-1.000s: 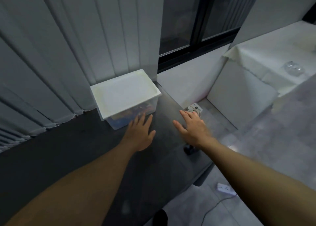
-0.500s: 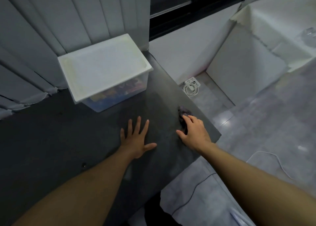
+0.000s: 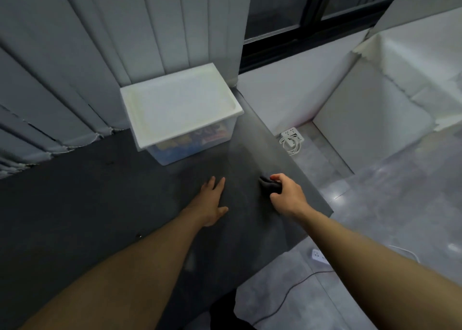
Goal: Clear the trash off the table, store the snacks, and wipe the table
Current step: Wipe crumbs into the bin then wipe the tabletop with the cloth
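Note:
A clear storage box (image 3: 190,142) with a white lid stands at the back of the dark table (image 3: 100,204), against the curtain; colourful snack packs show through its front wall. My left hand (image 3: 212,202) lies flat on the tabletop with straight fingers, in front of the box. My right hand (image 3: 285,194) grips a small dark cloth (image 3: 268,186) near the table's right edge; part of the cloth is hidden under my fingers.
Grey curtain folds (image 3: 75,79) hang behind the table. On the grey floor to the right lie a white power strip with coiled cable (image 3: 291,138) and another strip (image 3: 318,256) with a dark cord. A white-covered surface (image 3: 412,84) stands at the far right.
My right hand reached for the dark cloth at the table's right edge and now curls round it. My left hand drew back from the box and lies flat on the table.

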{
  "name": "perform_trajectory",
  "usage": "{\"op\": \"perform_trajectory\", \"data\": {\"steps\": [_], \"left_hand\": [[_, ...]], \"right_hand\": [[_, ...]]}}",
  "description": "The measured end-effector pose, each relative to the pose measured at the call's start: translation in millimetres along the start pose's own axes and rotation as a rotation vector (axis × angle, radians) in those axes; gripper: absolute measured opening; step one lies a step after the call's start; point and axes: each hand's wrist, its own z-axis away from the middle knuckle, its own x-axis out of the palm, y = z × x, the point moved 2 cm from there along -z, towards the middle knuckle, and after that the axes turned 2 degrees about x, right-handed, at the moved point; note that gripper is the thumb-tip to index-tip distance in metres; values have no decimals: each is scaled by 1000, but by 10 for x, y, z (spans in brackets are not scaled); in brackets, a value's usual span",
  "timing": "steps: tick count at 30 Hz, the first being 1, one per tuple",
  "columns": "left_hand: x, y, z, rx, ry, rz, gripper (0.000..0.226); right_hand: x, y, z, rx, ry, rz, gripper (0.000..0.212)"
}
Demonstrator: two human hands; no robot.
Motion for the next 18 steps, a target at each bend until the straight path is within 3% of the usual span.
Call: {"op": "perform_trajectory", "data": {"steps": [3,9,13,18], "left_hand": [[-188,-69,203,-37,123,205,79],[-727,-273,702,-75,340,567,52],[-1099,-595,1058,-46,517,543,30],[-1423,-1146,1602,-124,623,465,14]], "right_hand": [[81,-324,104,-91,-79,-85,50],[369,-1171,397,-401,-185,-6,50],[629,-1718,597,-593,-212,85,47],[1041,-2348,926,-685,-247,84,44]]}}
